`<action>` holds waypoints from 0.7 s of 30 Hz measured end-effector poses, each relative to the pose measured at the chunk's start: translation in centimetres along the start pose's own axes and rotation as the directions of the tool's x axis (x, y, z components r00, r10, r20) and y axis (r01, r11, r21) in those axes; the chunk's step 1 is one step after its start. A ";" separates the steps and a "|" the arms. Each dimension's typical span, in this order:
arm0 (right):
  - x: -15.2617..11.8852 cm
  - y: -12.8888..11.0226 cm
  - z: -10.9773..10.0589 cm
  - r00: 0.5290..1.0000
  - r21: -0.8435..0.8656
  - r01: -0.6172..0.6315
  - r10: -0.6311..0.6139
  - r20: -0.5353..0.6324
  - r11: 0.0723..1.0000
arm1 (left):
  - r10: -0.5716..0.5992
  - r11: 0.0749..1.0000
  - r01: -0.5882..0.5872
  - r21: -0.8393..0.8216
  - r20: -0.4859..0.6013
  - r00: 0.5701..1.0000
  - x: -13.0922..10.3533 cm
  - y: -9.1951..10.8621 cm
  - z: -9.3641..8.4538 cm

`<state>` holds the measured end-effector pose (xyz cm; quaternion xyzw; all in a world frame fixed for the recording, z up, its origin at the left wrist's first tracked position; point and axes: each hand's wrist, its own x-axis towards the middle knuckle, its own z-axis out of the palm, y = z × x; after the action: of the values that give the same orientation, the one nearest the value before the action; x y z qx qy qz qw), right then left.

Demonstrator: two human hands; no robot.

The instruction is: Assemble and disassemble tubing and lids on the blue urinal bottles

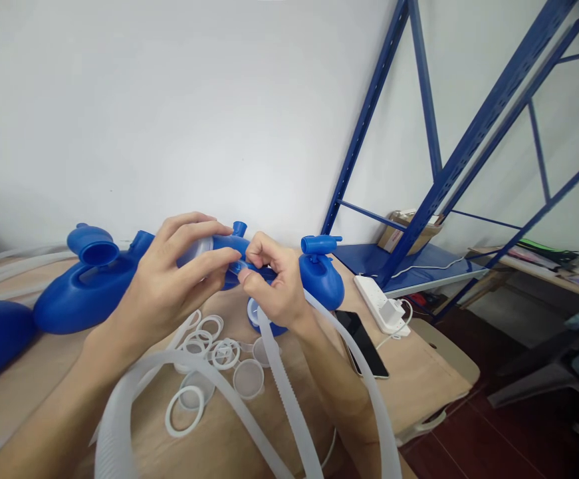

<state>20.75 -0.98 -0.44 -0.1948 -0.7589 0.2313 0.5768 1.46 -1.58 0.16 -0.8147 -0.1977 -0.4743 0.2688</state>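
Note:
My left hand (182, 266) is curled around a translucent white collar (197, 251) and the blue plastic part beside it. My right hand (276, 279) pinches the glossy end of a blue plastic fitting (238, 267) between thumb and bent fingers, close to my left fingertips. How the collar and fitting join is hidden by my fingers. Translucent corrugated hoses (284, 392) run below and around my forearms. On the tabletop under my hands lie several white rings (184, 411) and round mesh discs (248, 379).
Blue plastic bottles with spouts (82, 299) stand at the left, another blue bottle (322, 283) behind my right hand. A phone (361, 342) and a white power strip (379, 306) lie at the right of the brown table (423, 386). Beyond stands a blue metal shelf (413, 263).

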 end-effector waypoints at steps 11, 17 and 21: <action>0.1 0.1 -2.7 0.997 -0.131 0.069 -0.065 0.036 0.989 | -0.304 0.897 0.379 -0.228 0.305 0.902 -0.1 -0.8 -2.9; 0.7 -0.3 -4.5 0.963 -0.354 0.070 0.030 0.267 0.933 | -0.426 0.856 0.441 -0.268 0.117 0.897 -0.5 -1.7 -2.2; 0.9 0.0 -5.8 0.910 -0.384 0.066 0.102 0.401 0.921 | -0.431 0.861 0.428 -0.275 0.055 0.901 -0.9 -2.1 -1.2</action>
<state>26.12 0.30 1.59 -0.2592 -0.8924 0.1170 0.3505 -0.94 -0.75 0.33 -0.7778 -0.3039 -0.5488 0.0393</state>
